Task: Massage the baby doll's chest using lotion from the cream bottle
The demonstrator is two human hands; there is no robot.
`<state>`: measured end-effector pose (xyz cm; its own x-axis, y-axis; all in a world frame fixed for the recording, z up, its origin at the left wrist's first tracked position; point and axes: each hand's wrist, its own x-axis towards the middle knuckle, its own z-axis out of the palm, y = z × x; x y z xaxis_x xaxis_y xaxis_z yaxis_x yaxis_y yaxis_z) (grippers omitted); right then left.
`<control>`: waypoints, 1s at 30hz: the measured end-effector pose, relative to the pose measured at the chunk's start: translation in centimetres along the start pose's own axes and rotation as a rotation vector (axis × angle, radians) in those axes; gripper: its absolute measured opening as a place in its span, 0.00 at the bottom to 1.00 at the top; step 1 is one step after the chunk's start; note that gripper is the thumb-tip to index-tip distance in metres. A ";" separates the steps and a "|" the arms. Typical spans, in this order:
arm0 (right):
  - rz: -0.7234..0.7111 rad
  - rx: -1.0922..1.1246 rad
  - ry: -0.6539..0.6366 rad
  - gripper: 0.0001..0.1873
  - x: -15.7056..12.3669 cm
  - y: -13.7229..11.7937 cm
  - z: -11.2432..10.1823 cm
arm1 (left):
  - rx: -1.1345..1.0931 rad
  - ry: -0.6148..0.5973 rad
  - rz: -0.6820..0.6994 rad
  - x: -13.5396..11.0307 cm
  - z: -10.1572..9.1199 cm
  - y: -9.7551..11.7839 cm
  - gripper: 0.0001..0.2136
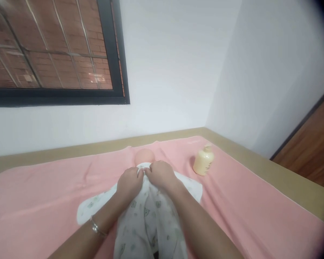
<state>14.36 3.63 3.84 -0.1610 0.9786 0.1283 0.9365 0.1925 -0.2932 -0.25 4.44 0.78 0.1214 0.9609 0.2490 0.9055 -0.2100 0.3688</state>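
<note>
A white baby garment [148, 208] with small green prints is spread out, its sleeves reaching to either side. Just beyond its neckline shows a smooth, skin-coloured rounded head [144, 156], apparently a doll's; the body is covered by the cloth. My left hand [130, 183] is closed on the garment near the neckline, with a silver bracelet on the wrist. Beside it, my right hand [160, 174] pinches the same cloth, the two thumbs nearly meeting. From both hands the lower part of the cloth drapes toward me in folds.
A pale yellow pump bottle [203, 160] stands upright to the right of the garment. Under everything lies a wrinkled pink sheet [43, 201] on a tan surface [259, 158]. White walls [172, 64] rise behind, with a dark-framed barred window [59, 95] at the left.
</note>
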 end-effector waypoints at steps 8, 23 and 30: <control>0.081 0.172 -0.169 0.35 0.6 1.7 0.8 | 0.045 0.119 0.136 -0.3 -0.1 0.4 0.18; 0.106 0.195 -0.170 0.36 0.8 1.6 1.3 | 0.027 0.136 0.104 -0.6 0.3 0.1 0.18; -0.011 -0.003 0.014 0.29 -0.2 0.0 1.4 | 0.036 0.066 0.001 -0.5 0.3 -0.2 0.22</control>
<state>14.01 3.57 2.50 -0.1667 0.9753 0.1450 0.9357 0.2028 -0.2887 -0.37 4.09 0.32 0.0969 0.9464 0.3081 0.9194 -0.2036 0.3365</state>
